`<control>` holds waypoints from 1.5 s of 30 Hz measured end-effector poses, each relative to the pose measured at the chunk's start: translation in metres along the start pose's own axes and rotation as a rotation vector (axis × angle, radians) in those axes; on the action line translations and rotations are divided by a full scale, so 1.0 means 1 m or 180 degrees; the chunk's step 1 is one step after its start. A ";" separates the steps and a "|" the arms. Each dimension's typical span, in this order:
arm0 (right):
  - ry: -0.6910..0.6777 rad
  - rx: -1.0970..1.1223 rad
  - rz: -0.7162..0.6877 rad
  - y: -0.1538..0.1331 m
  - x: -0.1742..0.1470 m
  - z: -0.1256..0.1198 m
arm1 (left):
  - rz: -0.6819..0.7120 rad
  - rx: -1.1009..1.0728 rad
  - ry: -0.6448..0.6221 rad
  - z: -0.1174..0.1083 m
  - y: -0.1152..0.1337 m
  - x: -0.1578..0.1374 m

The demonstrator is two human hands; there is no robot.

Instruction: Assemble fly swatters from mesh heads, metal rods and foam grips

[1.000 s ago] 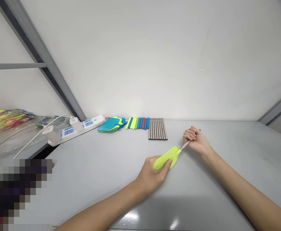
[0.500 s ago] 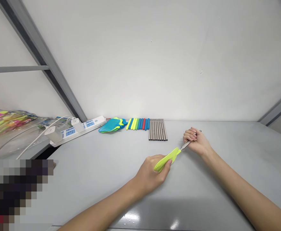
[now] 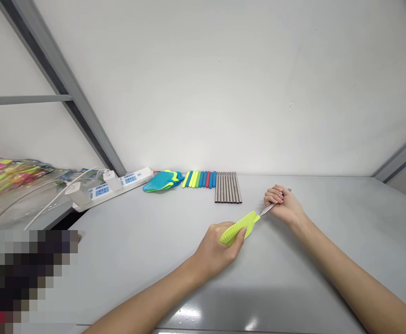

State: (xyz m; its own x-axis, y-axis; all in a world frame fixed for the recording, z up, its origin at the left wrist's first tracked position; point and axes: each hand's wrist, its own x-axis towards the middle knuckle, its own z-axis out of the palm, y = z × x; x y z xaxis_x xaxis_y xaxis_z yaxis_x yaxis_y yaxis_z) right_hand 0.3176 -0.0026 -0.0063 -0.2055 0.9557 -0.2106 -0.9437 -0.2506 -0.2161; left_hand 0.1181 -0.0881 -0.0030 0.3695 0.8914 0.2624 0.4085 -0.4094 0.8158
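My left hand [image 3: 217, 248] is closed on a lime-green fly swatter head [image 3: 237, 229], thumb pressed on its near face. The narrow neck of the head meets the end of a metal tube [image 3: 267, 209]. How deep the neck sits in the tube cannot be made out. Wrapped round the tube's other part is my right hand [image 3: 282, 202], with the far tip sticking out past the fingers. Head and tube form one slanting line above the table, rising to the right.
Along the wall lie stacked blue and lime swatter heads [image 3: 163, 182], a row of coloured handle grips [image 3: 199, 179] and a row of metal tubes [image 3: 228, 188]. A white power strip [image 3: 133, 178] with plugs and cables is at the left, near plastic bags [image 3: 18, 181] of colourful items.
The swatter head has rolled so that more of its flat face shows, and my left hand has shifted very slightly left. My right hand has stayed nearly still on the tube.
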 end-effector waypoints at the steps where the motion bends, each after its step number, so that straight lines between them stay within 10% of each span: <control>1: 0.0014 0.0002 -0.0008 0.000 0.000 0.000 | -0.0021 -0.0031 0.0002 0.000 -0.001 0.000; 45: -0.0122 -0.0346 -0.0114 0.028 -0.001 -0.005 | -0.0947 -0.2103 0.0563 -0.016 -0.022 0.019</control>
State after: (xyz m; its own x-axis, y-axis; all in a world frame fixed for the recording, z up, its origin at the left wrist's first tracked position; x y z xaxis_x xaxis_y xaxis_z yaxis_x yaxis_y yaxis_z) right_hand 0.2926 -0.0112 -0.0173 -0.1838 0.9691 -0.1648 -0.9173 -0.2293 -0.3255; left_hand 0.1026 -0.0591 -0.0080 0.1591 0.9871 0.0156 -0.1370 0.0064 0.9905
